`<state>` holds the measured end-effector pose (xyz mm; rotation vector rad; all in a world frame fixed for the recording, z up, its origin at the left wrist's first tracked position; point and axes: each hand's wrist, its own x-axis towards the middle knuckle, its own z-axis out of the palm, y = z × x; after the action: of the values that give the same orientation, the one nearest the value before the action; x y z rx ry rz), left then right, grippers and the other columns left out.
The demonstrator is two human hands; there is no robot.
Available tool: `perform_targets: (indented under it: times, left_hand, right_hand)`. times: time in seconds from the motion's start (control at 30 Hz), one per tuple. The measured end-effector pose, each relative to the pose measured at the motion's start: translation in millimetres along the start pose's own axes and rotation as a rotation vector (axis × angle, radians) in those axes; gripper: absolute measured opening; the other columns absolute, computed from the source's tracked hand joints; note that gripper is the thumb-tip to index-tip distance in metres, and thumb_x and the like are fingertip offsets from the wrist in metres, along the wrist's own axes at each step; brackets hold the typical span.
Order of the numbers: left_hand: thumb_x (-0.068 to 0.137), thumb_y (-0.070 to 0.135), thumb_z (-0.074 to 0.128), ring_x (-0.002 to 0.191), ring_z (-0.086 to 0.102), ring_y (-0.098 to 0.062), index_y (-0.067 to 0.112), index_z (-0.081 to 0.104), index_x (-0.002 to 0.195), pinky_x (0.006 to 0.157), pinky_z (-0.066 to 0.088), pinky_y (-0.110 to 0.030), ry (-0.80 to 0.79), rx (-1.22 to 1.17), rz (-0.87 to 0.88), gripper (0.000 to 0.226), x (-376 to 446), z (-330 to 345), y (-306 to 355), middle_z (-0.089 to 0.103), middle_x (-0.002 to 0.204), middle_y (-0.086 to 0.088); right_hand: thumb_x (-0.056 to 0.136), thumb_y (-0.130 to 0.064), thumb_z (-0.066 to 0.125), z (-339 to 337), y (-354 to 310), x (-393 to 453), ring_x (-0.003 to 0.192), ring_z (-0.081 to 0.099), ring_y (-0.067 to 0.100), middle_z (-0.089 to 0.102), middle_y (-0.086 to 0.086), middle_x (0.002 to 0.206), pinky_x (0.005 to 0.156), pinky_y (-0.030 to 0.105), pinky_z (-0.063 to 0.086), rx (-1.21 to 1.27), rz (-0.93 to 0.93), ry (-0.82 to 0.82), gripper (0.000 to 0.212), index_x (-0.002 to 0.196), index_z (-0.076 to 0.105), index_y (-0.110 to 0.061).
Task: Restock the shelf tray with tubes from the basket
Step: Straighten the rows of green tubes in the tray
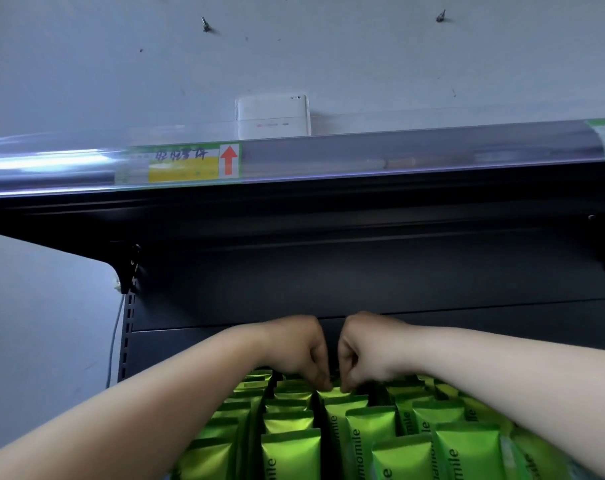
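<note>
Several shiny green tubes (290, 445) stand upright in rows in the shelf tray, split by black dividers (317, 415). My left hand (301, 351) and my right hand (366, 355) meet at the back of the middle row. Both pinch the flat top edge of one green tube (335, 393) with curled fingers, one hand at each corner. The basket is out of view.
A dark shelf (328, 216) with a clear price strip (197, 164) hangs close above the hands. A white box (273, 114) stands on it against the grey wall. The black back panel (363, 289) and a slotted upright (127, 327) bound the bay.
</note>
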<state>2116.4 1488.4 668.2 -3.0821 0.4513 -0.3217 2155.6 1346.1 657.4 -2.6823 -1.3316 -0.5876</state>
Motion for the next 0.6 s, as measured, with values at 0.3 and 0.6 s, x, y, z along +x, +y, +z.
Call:
perform_targets:
  times: [0.3,0.6]
  left_hand:
    - [0.083,0.022,0.069,0.057,0.045,-0.003,0.008,0.074,0.100,0.063,0.036,-0.023,-0.031,0.026,0.013,0.022,2.1,5.0,3.4,0.061,0.077,0.002]
    - [0.088,0.026,0.062,0.057,0.047,0.001,0.009,0.073,0.100,0.064,0.038,-0.018,0.062,-0.016,-0.049,0.024,10.7,-3.8,-11.2,0.057,0.064,0.013]
  right_hand:
    - [0.078,-0.025,0.072,1.8,2.5,-1.0,0.053,0.043,0.003,0.054,-0.009,0.063,0.053,0.018,0.035,0.015,-0.013,-0.081,0.019,0.093,0.074,-0.013]
    - [0.079,-0.024,0.072,-16.4,18.0,9.9,0.060,0.047,0.001,0.066,-0.003,0.080,0.058,0.016,0.037,0.108,0.025,-0.040,0.020,0.095,0.075,-0.012]
